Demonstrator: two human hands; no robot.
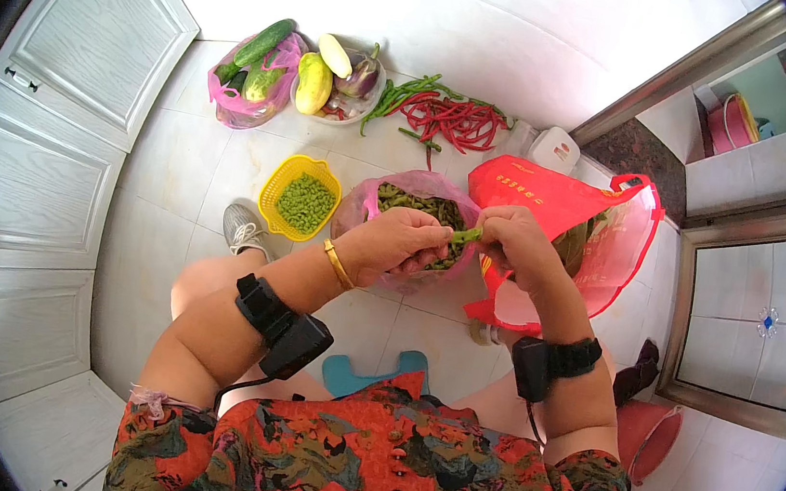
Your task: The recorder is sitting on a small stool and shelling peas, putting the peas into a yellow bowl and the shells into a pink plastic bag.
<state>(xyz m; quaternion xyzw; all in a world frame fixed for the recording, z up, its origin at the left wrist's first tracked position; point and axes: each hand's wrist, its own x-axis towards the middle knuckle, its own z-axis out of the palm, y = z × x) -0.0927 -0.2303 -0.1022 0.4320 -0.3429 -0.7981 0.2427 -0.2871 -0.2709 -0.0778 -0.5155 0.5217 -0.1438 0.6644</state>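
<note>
A green soybean pod (467, 236) is stretched between my two hands, above a pink plastic bag (362, 195) filled with more pods (433, 209). My left hand (404, 242) pinches the pod's left end between thumb and fingers. At its other end, my right hand (514, 236) grips it, fingers curled. To the left of the bag, a yellow plastic basket (271, 195) holds shelled green beans (304, 205). A red shopping bag (526, 191) lies open beside my right hand, with something dark green partly visible inside.
Along the wall are a pink bag of cucumbers (263, 42), a clear bowl with an eggplant (361, 76), and piles of green chillies (403, 94) and red chillies (458, 122). A white box (554, 150) stands near the doorway. White cabinets (44, 184) line the left; a red bucket (648, 434) is at right.
</note>
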